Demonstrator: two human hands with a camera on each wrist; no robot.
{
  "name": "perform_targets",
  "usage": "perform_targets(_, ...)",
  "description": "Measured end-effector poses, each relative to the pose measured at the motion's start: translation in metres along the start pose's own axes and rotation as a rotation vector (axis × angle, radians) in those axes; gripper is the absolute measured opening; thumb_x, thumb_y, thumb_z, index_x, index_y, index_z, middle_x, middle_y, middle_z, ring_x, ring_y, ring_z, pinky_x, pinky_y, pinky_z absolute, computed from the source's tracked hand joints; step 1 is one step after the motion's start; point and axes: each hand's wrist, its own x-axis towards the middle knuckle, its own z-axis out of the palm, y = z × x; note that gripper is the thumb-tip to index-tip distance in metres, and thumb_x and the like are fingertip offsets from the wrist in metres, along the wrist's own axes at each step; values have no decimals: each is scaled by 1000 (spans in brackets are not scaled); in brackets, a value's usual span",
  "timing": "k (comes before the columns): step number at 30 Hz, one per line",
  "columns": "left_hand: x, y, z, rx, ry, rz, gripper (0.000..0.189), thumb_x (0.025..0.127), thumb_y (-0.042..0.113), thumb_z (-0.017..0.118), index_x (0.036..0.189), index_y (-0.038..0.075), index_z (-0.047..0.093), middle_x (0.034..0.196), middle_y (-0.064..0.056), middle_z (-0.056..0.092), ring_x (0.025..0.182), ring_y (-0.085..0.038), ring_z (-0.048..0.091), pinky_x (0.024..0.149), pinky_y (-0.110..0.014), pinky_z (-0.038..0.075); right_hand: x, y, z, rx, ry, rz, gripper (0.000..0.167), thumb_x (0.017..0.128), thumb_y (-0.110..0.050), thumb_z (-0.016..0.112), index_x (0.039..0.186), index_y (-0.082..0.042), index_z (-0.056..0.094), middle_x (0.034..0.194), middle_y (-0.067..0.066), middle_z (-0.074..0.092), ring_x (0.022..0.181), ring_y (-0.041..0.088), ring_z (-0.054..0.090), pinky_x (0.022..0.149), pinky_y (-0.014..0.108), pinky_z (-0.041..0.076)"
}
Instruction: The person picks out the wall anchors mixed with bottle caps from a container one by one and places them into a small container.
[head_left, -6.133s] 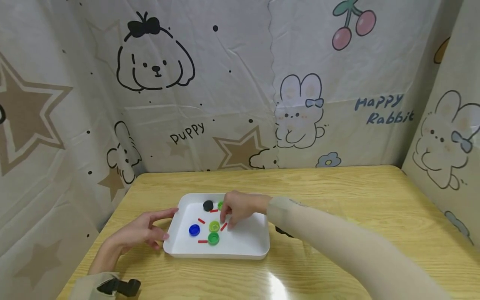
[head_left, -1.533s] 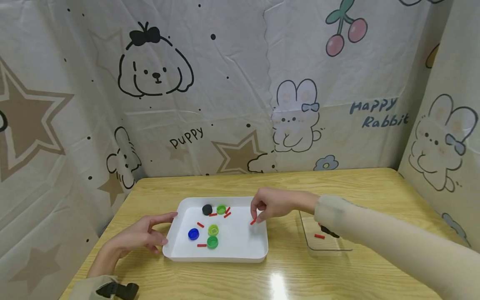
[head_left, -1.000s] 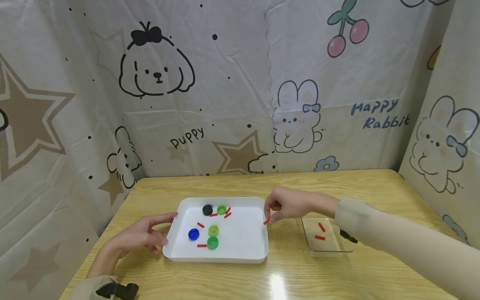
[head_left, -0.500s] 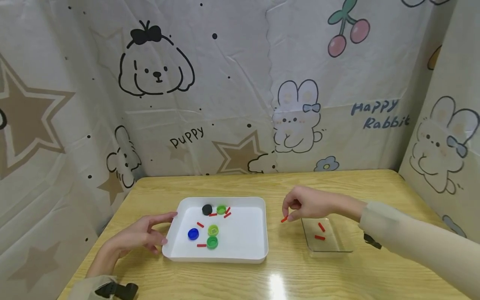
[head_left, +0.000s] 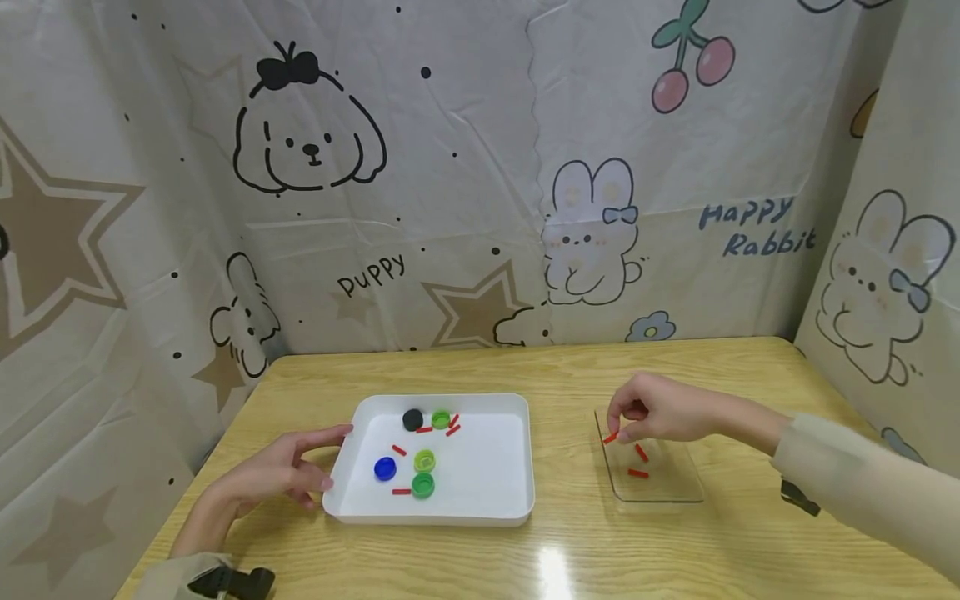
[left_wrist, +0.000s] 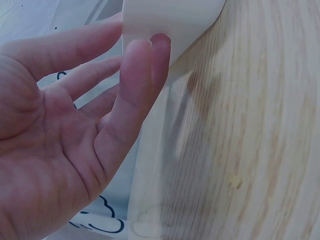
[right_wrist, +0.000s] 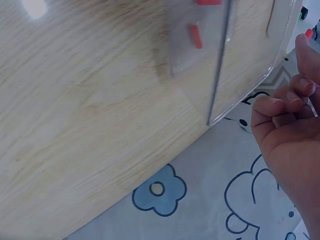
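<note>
My right hand (head_left: 663, 410) pinches a short red stick (head_left: 611, 438) between thumb and fingertips, over the back left part of a clear plastic box (head_left: 660, 501). Two more red sticks lie in that box, one angled (head_left: 641, 452) and one nearly level. In the right wrist view the held stick (right_wrist: 309, 34) shows just past the thumb. My left hand (head_left: 266, 473) touches the left wall of a white tray (head_left: 491, 479) with its fingers extended. Inside the tray are several red sticks, one of them (head_left: 402, 492) beside a green bottle cap (head_left: 423, 485).
Also in the tray are a black round piece (head_left: 413, 420), a blue cap (head_left: 386, 468), a yellow-green cap (head_left: 424, 460) and another green cap (head_left: 440, 419). A strip of wooden table (head_left: 566, 467) separates tray and box. A printed curtain (head_left: 465, 192) hangs behind and at both sides.
My right hand has carried the red stick rightward out of the white tray, across the table to above the clear box. My left hand stays at the tray's left wall.
</note>
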Motion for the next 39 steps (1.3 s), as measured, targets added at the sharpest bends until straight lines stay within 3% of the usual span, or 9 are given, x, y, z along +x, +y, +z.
perform_targets(15, 1, 0, 0, -13, -7, 4, 88, 88, 5, 77, 164, 2, 32, 165, -31, 31, 71, -29, 67, 65, -41, 63, -26, 19, 0, -36, 33, 47, 10, 92, -7, 81, 89, -12, 73, 68, -10, 40, 63, 6, 39, 59, 26, 33)
perform_targets(22, 1, 1, 1, -17, -5, 14, 88, 88, 4, 76, 164, 1, 32, 165, -31, 29, 71, -30, 67, 65, -42, 63, -25, 25, 4, -39, 50, 13, 10, 92, -7, 81, 89, -12, 73, 68, -12, 39, 62, 4, 37, 58, 25, 33)
perform_targets(32, 2, 1, 1, -8, 1, 4, 88, 88, 3, 76, 164, 1, 32, 164, -31, 31, 70, -29, 66, 65, -41, 63, -22, 30, 5, -36, 42, 38, 6, 92, -6, 82, 91, -6, 76, 67, -11, 37, 62, 5, 35, 59, 26, 31)
perform_targets(39, 1, 1, 1, -13, 7, -2, 89, 88, 5, 77, 164, 2, 33, 164, -29, 33, 68, -27, 65, 65, -41, 63, -19, 27, 6, -67, 53, 27, 10, 90, -4, 82, 89, -11, 76, 66, -11, 36, 61, 5, 34, 59, 25, 30)
